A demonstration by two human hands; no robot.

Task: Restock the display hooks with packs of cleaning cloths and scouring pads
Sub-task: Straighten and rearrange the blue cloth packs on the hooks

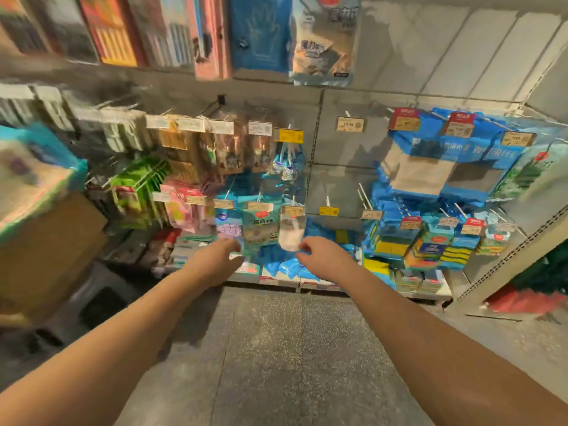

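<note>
Price tag (pixel 350 124) reading roughly 14.90; other labels blurred past reading. Left hand (pixel 218 256) reaching to the teal hanging pack (pixel 260 229), fingers at its lower corner, grip unclear. Right hand (pixel 319 256) loosely curled, just beside the pale pack (pixel 291 233), apparently holding nothing.

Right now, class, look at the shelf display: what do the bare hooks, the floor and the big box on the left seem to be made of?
Bare hooks: probably white-coated metal wire, since they are thin, straight and pale.
Floor: probably terrazzo or speckled concrete, grey with fine flecks and a matt look.
Big box: likely cardboard, plain brown and dull, though it is blurred.
</note>
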